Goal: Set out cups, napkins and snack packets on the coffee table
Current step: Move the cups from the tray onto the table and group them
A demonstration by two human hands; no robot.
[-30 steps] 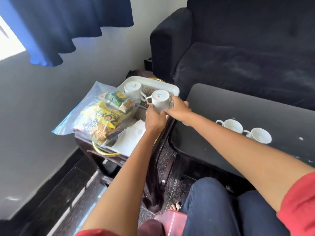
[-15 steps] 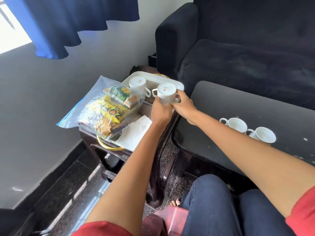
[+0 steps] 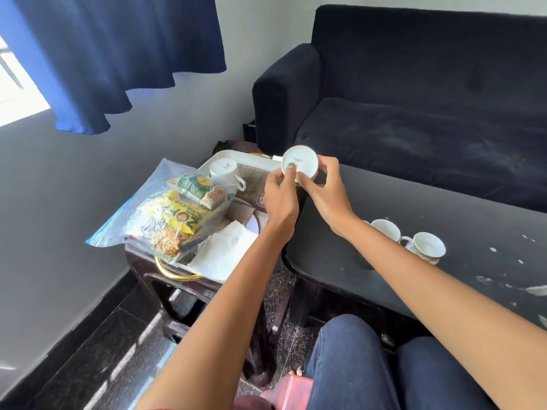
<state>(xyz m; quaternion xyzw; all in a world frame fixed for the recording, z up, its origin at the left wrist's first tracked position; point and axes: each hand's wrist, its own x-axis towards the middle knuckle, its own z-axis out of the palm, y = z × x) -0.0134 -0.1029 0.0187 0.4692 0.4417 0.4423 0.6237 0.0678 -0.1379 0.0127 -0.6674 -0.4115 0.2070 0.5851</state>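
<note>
Both hands hold one white cup lifted above the edge of the white tray, tipped so its base faces me. My left hand pinches its near rim; my right hand grips its right side. A second white cup stands upside down on the tray. A clear bag of snack packets lies on the tray's left, with white napkins beside it. Two white cups stand upright on the black coffee table.
The tray rests on a dark wooden side table against the wall. A black sofa stands behind the coffee table. A blue curtain hangs at the upper left. My knees in blue jeans are at the bottom.
Both hands have raised the cup off the tray and tilted it, so its base now faces me. The view has shifted to the right.
</note>
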